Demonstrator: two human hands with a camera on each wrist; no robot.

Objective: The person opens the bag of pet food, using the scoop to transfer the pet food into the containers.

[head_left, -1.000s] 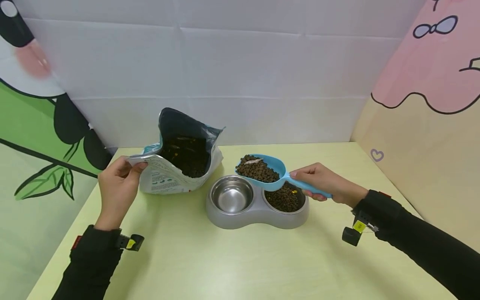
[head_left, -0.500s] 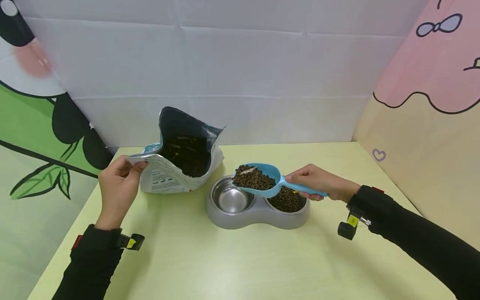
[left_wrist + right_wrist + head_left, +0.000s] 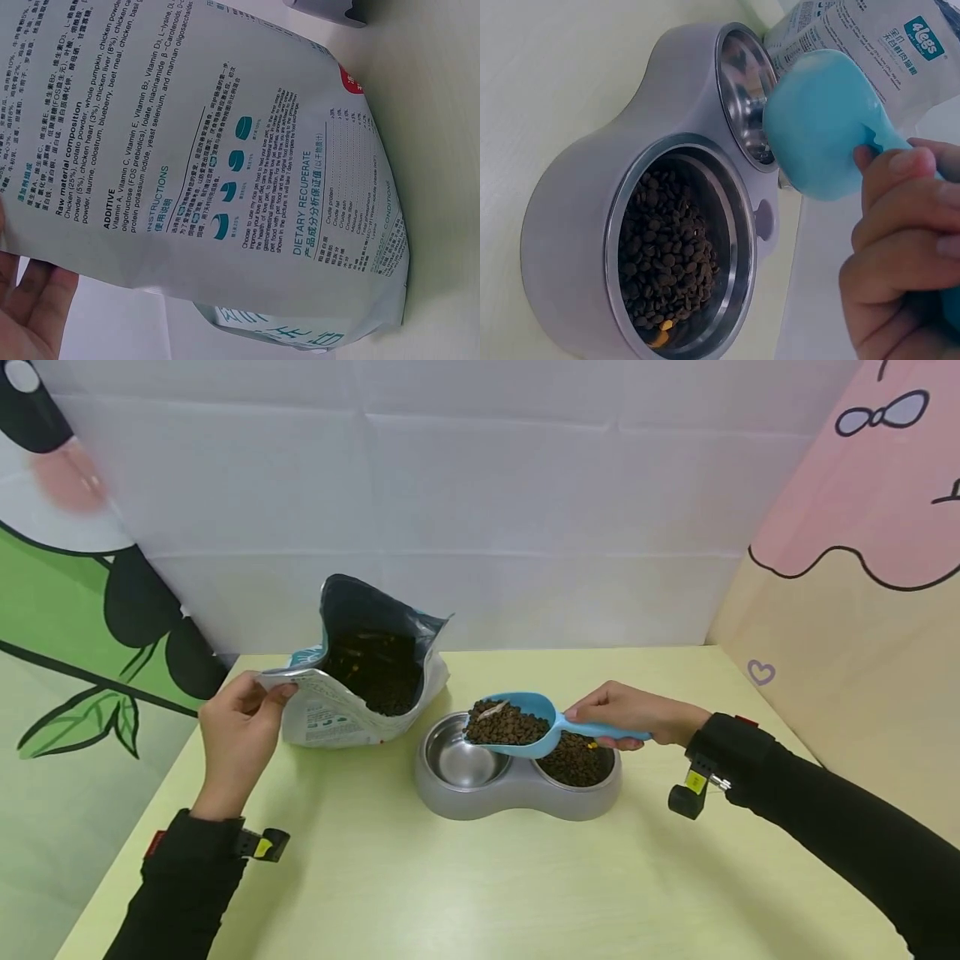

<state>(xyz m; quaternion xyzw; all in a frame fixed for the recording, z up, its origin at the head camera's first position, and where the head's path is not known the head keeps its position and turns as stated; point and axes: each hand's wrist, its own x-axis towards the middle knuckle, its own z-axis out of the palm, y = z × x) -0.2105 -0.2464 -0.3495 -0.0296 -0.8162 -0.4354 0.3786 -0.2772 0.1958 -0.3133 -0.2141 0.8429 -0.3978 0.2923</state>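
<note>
My left hand (image 3: 238, 727) pinches the near left edge of an opened pet food bag (image 3: 322, 714), which stands upright with dark kibble inside. The left wrist view shows the bag's printed side (image 3: 225, 165) close up. In my right hand (image 3: 626, 714) is the handle of a light blue scoop (image 3: 536, 745), heaped with brown kibble (image 3: 506, 724) and one pale strip. The scoop hangs above the grey double bowl (image 3: 517, 797), its front end over the left steel bowl (image 3: 457, 760). Brown kibble with yellow bits lies in the right bowl (image 3: 667, 247).
Everything stands on a pale yellow table (image 3: 420, 893). A white wall (image 3: 525, 527) rises behind it, with a printed panel (image 3: 825, 627) at the right and a green cartoon panel (image 3: 67, 635) at the left.
My right hand has moved left with the loaded scoop, bringing it from between the two bowls to partly over the left one. The left hand and the bag have stayed in place.
</note>
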